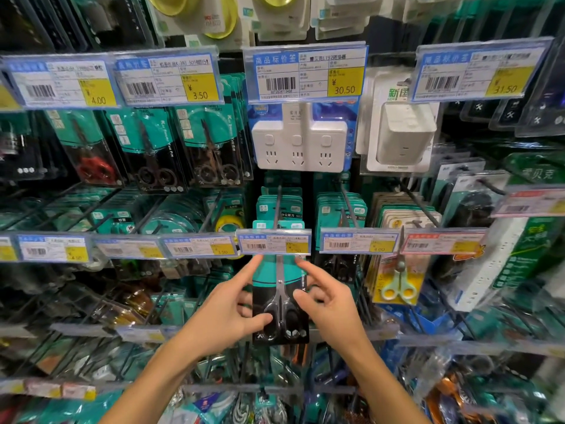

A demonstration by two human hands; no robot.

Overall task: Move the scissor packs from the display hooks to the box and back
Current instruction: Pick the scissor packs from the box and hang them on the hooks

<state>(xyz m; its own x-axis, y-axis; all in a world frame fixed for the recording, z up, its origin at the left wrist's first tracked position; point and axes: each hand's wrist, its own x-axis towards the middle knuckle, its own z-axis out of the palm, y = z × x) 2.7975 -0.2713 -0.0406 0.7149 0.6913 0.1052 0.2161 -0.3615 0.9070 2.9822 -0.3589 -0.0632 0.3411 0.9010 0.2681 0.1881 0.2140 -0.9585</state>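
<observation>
- Your left hand (227,313) pinches the scissor pack (279,296) at its left edge, thumb over the black handles, index finger stretched up.
- Your right hand (328,304) holds the pack's right edge, index finger raised.
- The pack sits at the display hook (278,209), its top hidden behind the price tag (274,242).

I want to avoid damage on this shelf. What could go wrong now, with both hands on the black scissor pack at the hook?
1. The price tag holder covers the top of the scissor pack, so the hole may snag on the hook.
2. The left hand and right hand pinch only its edges; it might slip.
3. Packs behind could slide forward.
</observation>
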